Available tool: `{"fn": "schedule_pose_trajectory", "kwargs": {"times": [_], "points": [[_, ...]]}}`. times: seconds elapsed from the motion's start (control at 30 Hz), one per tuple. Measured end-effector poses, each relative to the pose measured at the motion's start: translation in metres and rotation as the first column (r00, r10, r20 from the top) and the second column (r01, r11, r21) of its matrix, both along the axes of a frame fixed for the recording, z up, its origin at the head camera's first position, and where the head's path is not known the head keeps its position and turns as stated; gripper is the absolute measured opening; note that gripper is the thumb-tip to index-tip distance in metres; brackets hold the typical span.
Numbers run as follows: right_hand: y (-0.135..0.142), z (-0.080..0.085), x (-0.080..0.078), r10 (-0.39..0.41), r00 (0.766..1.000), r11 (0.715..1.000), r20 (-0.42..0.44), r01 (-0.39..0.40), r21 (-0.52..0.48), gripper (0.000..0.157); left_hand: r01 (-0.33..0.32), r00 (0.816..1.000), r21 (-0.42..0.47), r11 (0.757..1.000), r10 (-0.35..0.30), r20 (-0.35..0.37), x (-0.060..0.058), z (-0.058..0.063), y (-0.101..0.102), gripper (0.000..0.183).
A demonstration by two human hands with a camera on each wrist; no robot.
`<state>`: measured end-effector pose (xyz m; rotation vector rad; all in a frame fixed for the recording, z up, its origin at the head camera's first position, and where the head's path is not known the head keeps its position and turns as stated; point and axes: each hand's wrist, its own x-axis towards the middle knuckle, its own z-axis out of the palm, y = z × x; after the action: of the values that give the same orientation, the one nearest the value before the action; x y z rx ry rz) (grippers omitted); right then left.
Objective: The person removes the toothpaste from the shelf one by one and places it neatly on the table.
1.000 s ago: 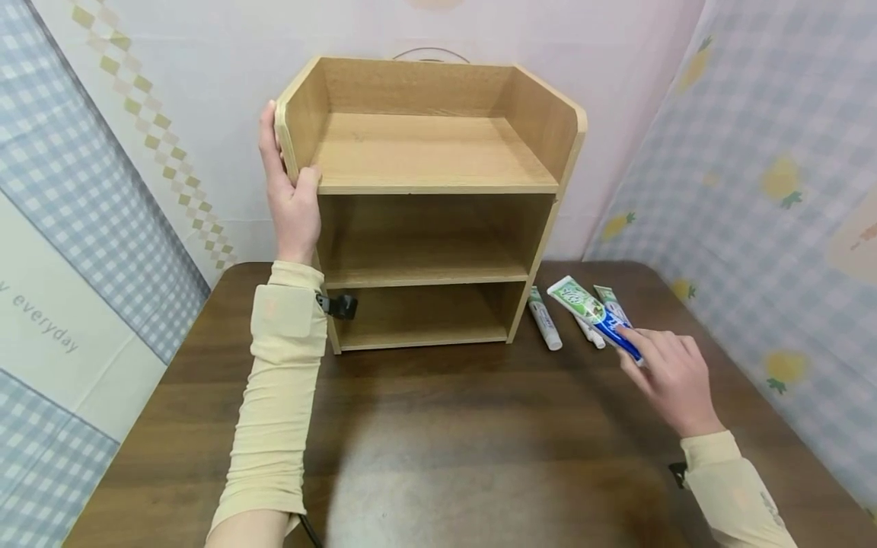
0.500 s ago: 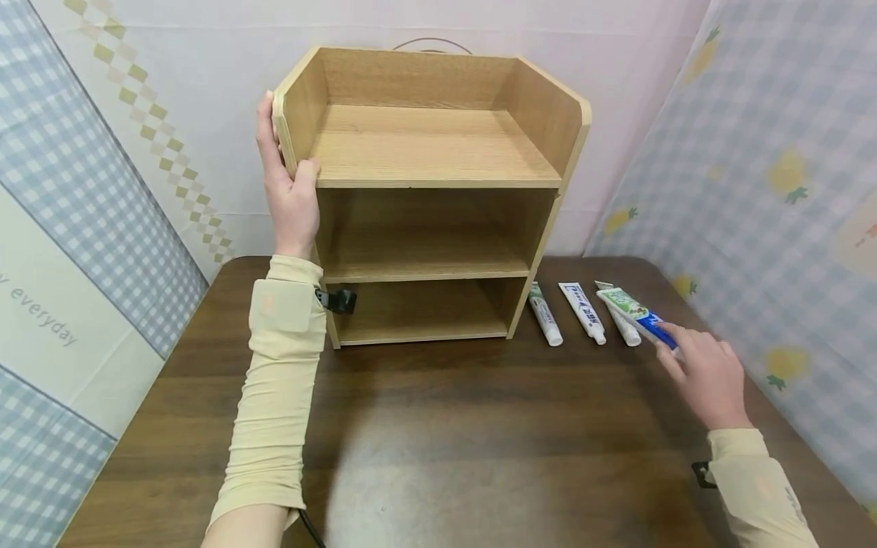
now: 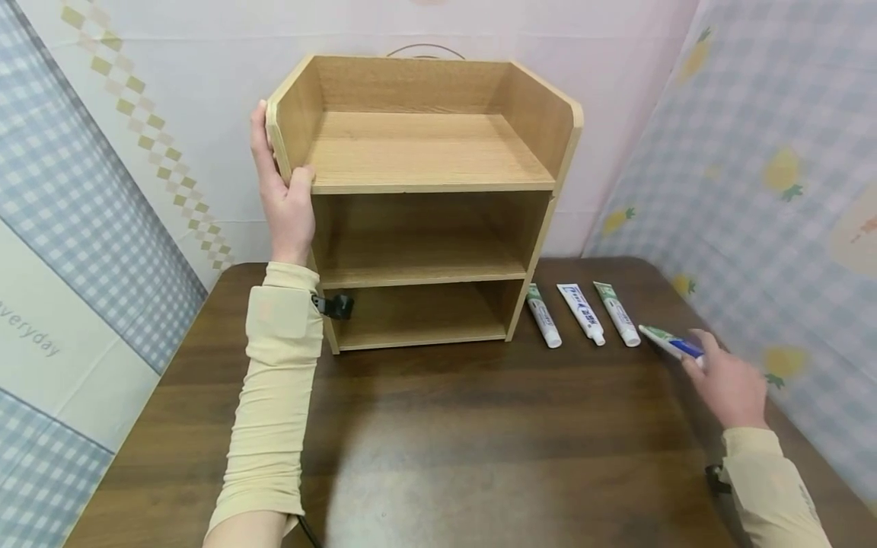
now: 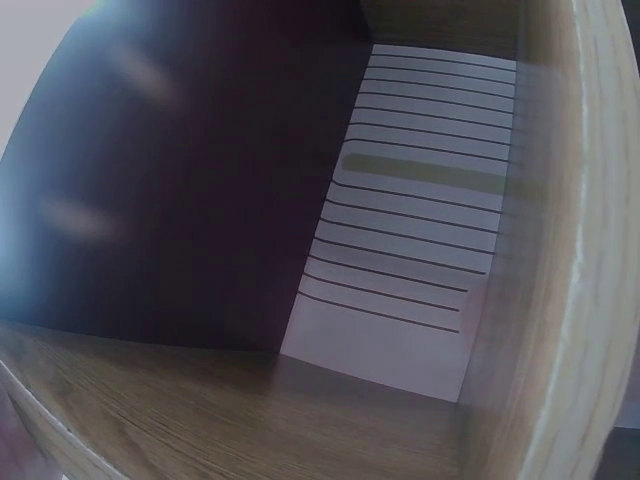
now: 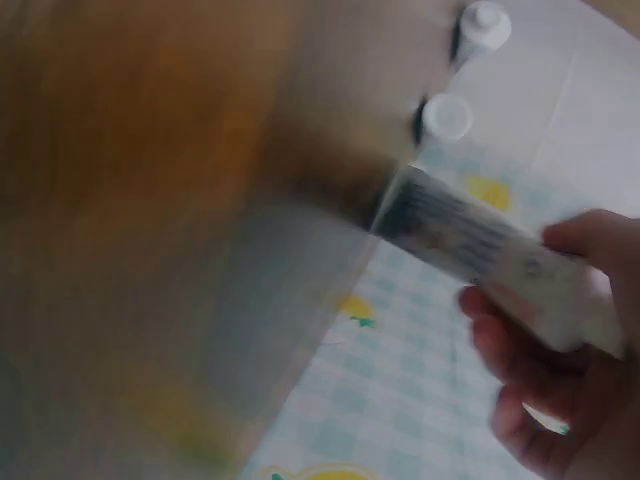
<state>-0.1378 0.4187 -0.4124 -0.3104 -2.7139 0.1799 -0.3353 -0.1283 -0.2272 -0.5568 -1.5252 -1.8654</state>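
Observation:
My left hand [image 3: 289, 213] grips the left side panel of a small wooden shelf unit [image 3: 432, 152], thumb inside by the top shelf and fingers outside. At the right, my right hand [image 3: 733, 384] holds a green, white and blue toothpaste tube [image 3: 671, 342] by its lower end, its flat end pointing toward the back left. In the right wrist view, thumb and fingers pinch that tube [image 5: 470, 240] over the table edge. Three other toothpaste tubes lie side by side right of the shelf: a green-and-white one [image 3: 543, 316], a white-and-blue one [image 3: 581, 313] and another green-and-white one [image 3: 617, 314].
The brown wooden table [image 3: 479, 441] carries everything. A pale cloth wall [image 3: 630, 114] hangs behind, and a checked cloth with pineapples [image 3: 781, 251] borders the right side, close to my right hand. The shelf has two open compartments under its top.
My right hand has carried its toothpaste tube rightward and lower, away from over the other tubes, so the three lying ones now show fully. My left hand stays on the shelf.

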Motion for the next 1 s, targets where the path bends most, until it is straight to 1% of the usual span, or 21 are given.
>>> {"fn": "schedule_pose_trajectory", "kwargs": {"times": [0.07,0.13,0.23,0.27,0.33,0.43,0.57,0.7,0.83,1.0], "points": [[0.003,-0.004,0.0,0.01,0.997,1.0,0.078,-0.01,0.002,0.042,0.002,1.0,-0.006,1.0,-0.002,0.001,0.0,0.0,0.0,0.077],[0.007,-0.007,0.0,0.027,0.985,1.0,0.172,-0.026,-0.009,0.043,0.006,1.0,-0.008,1.0,-0.006,-0.003,-0.001,0.0,-0.001,0.077],[0.013,-0.007,-0.002,0.046,0.951,0.998,0.304,-0.033,-0.047,0.046,0.008,1.0,0.002,1.0,-0.008,-0.026,-0.002,-0.001,-0.002,0.077],[0.014,-0.006,-0.002,0.051,0.938,0.997,0.343,-0.031,-0.064,0.049,0.009,0.999,0.008,1.0,-0.008,-0.032,-0.002,-0.002,-0.003,0.077],[0.016,-0.005,-0.004,0.062,0.917,0.996,0.393,-0.028,-0.09,0.053,0.006,0.999,0.016,1.0,-0.005,-0.043,-0.002,-0.003,-0.004,0.077],[0.017,-0.003,-0.005,0.063,0.912,0.995,0.406,-0.027,-0.093,0.053,-0.005,0.999,0.009,1.0,0.005,-0.046,-0.002,-0.002,-0.004,0.077],[0.014,0.0,-0.005,0.056,0.91,0.996,0.412,-0.024,-0.082,0.05,0.007,0.999,0.004,1.0,-0.007,-0.038,-0.001,0.0,-0.003,0.077],[0.011,0.005,-0.005,0.077,0.906,0.996,0.417,-0.05,-0.077,0.047,0.021,0.999,0.01,1.0,-0.021,-0.032,-0.001,0.002,-0.003,0.077],[0.008,0.008,-0.007,0.108,0.903,0.994,0.415,-0.086,-0.072,0.044,0.01,1.0,0.015,1.0,-0.009,-0.029,0.0,0.002,-0.004,0.078],[0.009,0.008,-0.014,0.129,0.905,0.991,0.404,-0.104,-0.084,0.042,-0.002,0.999,0.016,1.0,0.003,-0.041,0.002,0.002,-0.006,0.078]]}}
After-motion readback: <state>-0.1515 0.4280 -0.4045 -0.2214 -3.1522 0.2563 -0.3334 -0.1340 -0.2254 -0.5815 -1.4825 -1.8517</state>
